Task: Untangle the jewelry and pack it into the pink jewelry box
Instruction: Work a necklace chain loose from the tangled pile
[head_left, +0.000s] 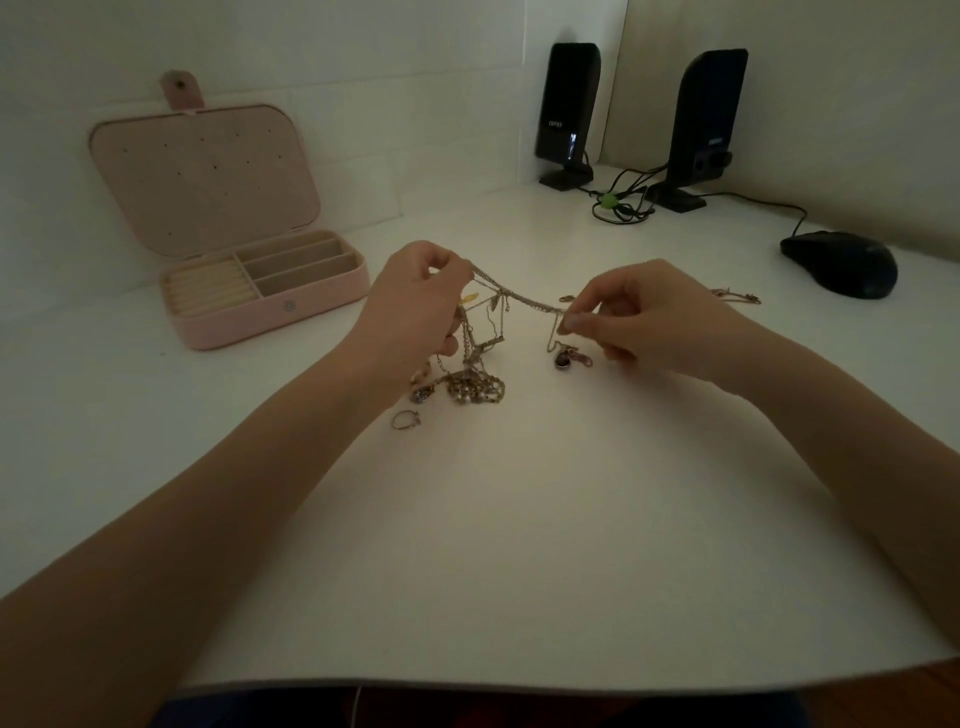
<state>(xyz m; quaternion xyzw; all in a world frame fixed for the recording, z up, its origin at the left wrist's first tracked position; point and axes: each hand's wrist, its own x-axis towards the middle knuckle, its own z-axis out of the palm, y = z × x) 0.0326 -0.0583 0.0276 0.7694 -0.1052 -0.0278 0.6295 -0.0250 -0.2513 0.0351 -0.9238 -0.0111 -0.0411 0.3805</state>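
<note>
A thin chain (519, 297) is stretched between my hands above the white desk. My left hand (421, 296) pinches its left end, and more tangled chains and charms hang from those fingers down to a heap of jewelry (475, 387) on the desk. My right hand (639, 317) pinches the chain's right end, with a dark pendant (569, 358) dangling below it. A loose ring (405, 419) lies near my left wrist. The pink jewelry box (270, 317) stands open at the left, its lid leaning on the wall.
Another small chain (737, 296) lies on the desk right of my right hand. A black mouse (841, 262) sits at the far right. Two black speakers (569, 109) (706, 124) with cables (618, 200) stand at the back. The desk's front edge (519, 680) is near me.
</note>
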